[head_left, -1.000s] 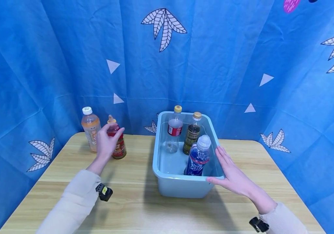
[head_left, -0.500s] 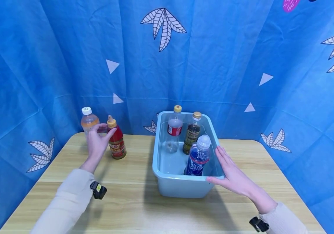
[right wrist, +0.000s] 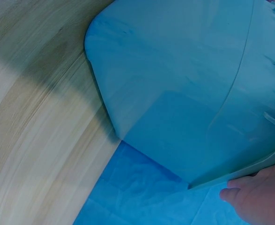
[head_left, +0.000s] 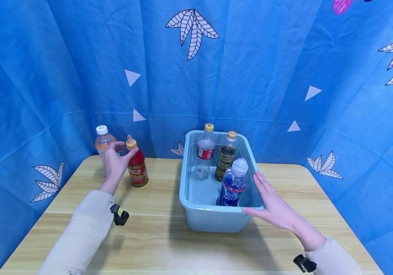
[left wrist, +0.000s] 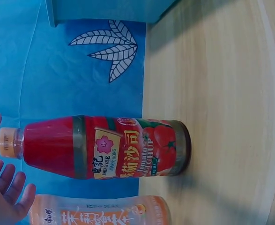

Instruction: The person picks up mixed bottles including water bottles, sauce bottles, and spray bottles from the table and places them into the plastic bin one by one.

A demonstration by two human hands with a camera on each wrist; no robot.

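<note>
At left of frame the ketchup (head_left: 138,168) stands upright, left hand (head_left: 116,163) at its cap (head_left: 131,144), thumb and fingers apart; a clumsy squeeze could topple it! Centre-right, right hand (head_left: 276,206) rests straight-fingered on the tub (head_left: 213,220).

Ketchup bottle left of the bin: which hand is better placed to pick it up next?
Likely left: the left hand is spread beside the cap of the ketchup bottle, while the right hand touches the light-blue bin, farther from the bottle.
</note>
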